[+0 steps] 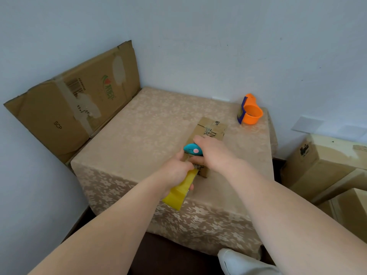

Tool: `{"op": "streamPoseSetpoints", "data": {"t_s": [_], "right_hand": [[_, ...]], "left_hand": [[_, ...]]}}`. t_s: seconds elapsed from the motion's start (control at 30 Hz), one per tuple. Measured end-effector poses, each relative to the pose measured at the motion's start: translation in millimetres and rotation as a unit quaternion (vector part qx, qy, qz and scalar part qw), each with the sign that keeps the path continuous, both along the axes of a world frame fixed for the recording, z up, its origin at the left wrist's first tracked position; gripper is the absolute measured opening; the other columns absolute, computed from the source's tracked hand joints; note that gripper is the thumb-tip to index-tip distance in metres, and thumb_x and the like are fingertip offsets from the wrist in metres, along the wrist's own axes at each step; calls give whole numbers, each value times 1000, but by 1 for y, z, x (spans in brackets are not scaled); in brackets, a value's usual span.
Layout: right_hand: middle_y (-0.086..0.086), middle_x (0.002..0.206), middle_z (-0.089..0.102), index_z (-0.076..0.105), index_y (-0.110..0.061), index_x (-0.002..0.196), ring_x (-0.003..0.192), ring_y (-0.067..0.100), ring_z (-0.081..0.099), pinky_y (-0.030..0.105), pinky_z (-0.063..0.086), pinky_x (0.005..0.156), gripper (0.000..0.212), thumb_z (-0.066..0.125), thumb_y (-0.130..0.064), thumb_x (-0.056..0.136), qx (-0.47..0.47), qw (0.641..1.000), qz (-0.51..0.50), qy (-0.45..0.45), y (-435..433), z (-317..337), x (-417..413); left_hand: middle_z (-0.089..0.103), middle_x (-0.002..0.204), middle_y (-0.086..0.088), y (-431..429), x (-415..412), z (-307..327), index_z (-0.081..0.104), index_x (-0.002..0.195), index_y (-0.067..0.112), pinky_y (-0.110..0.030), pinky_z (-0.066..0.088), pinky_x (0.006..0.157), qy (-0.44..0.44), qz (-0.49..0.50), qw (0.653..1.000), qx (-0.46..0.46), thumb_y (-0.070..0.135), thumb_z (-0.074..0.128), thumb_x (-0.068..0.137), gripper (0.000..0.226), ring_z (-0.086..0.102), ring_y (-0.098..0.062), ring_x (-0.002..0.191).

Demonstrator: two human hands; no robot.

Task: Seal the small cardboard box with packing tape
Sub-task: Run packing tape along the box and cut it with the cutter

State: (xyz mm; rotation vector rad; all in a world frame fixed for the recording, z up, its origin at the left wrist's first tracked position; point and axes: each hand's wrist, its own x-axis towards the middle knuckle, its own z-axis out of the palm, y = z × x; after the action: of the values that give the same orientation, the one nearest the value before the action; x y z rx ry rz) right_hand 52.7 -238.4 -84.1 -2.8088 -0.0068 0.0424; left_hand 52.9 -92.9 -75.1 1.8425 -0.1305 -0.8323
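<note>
A small cardboard box (210, 129) lies on the table (151, 128), with printed letters and clear tape on its top. My left hand (176, 171) grips a yellow roll of packing tape (181, 190) at the box's near end. My right hand (212, 153) rests on the near part of the box and holds a small teal cutter with a pink button (192, 149). A short strip of tape seems to run from the roll to the box; my hands hide most of it.
An orange tape dispenser (250, 110) stands at the table's far right corner. A flattened large carton (73, 100) leans against the wall on the left. More cardboard boxes (325, 165) stand to the right of the table. A white shoe (236, 261) shows below.
</note>
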Motion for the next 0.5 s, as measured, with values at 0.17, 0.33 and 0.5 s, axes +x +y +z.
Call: {"op": "streamPoseSetpoints", "data": {"t_s": [0.17,0.33,0.5], "right_hand": [[1,85,47,40,-21,85,80,24,49,33,33,64,31,63,-42,83,33,999,-8,-6,-3,1,0],[5,77,55,51,-10,89,66,22,56,34,51,51,23,50,-32,95,207,975,-73,28,-7,17,-4],[5,91,67,49,-15,117,55,13,56,19,45,41,21,42,-17,98,289,951,-106,28,-9,28,-10]], "left_hand": [[61,120,-18,-1,-2,5,27,143,40,-38,57,66,2,5,1000,-1,12,44,91,61,65,-27,62],[58,125,-15,-2,-2,2,15,145,44,-35,57,63,17,21,999,-20,13,43,91,68,66,-27,62],[53,133,-17,1,0,2,16,145,42,-32,56,60,24,45,998,-24,11,43,91,69,64,-26,62]]}}
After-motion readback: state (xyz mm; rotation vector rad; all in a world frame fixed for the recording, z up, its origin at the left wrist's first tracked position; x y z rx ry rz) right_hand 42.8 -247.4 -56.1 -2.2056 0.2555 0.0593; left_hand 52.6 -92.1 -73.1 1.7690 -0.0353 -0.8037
